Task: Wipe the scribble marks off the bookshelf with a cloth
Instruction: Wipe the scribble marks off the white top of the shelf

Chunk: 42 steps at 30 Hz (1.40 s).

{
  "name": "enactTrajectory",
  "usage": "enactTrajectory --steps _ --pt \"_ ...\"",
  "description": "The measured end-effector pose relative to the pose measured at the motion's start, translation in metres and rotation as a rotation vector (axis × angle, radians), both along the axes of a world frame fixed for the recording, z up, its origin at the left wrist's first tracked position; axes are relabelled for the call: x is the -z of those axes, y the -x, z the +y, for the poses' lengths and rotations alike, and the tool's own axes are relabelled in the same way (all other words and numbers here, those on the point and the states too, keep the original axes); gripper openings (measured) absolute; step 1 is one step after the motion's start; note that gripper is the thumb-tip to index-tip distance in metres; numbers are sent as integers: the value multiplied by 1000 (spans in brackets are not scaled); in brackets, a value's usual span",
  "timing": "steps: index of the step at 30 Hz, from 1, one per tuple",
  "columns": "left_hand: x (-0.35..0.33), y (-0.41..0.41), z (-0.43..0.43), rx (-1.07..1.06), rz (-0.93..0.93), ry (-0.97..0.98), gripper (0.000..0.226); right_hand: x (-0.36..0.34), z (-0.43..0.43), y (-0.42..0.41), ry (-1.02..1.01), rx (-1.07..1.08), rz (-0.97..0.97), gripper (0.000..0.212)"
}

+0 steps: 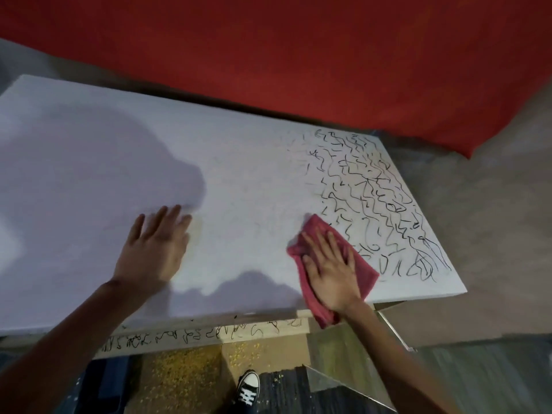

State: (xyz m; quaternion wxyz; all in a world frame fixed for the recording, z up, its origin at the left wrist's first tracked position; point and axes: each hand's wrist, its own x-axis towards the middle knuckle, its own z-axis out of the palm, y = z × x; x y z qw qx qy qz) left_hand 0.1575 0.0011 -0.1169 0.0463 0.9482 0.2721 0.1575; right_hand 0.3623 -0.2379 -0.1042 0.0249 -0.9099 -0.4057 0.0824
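Observation:
The white top of the bookshelf [239, 180] fills the middle of the view. Black scribble marks [373, 192] cover its right part; the left and middle are bare white. My right hand [331, 270] presses flat, fingers straight, on a pink cloth [364, 270] near the front edge, just left of the scribbles. The cloth's lower end hangs over the front edge. My left hand [155, 249] rests flat on the bare white surface, fingers spread. More scribbles [194, 334] run along the shelf's front face below the top.
A red wall [298, 55] stands behind the shelf. Grey floor lies to the right. Below the front edge are a yellow-speckled floor patch [179, 380], my black-and-white sneaker [248, 386] and a glass pane [343, 366] edge on the right.

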Motion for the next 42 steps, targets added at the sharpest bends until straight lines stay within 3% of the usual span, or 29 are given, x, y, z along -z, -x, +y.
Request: enactTrajectory --steps 2,4,8,13,17,23,27,33,36,42 --pt "-2 -28 -13 46 3 -27 46 -4 4 -56 -5 107 3 75" --pt "-8 -58 -28 85 52 -29 46 -5 26 -101 -14 190 14 63" --pt "-16 -107 -42 130 39 1 37 -6 31 -112 4 224 20 53" --pt "-15 -151 -31 61 88 122 47 -1 -20 -42 7 105 -1 75" --pt "-12 -181 -11 -45 139 151 50 -1 -4 -35 -34 36 8 91" --pt "0 -200 -6 -124 111 201 53 -2 86 -148 -55 -9 -7 54" --pt "4 -201 -3 -126 36 220 57 0 132 -207 -75 53 2 50" --pt "6 -197 -7 -124 -3 219 62 8 42 -103 -172 6 -37 59" --pt "5 -199 -8 -125 9 226 64 12 -18 -46 -205 -83 -107 49" --pt "7 -200 -7 -127 18 231 64 5 61 -110 -183 -52 -25 58"
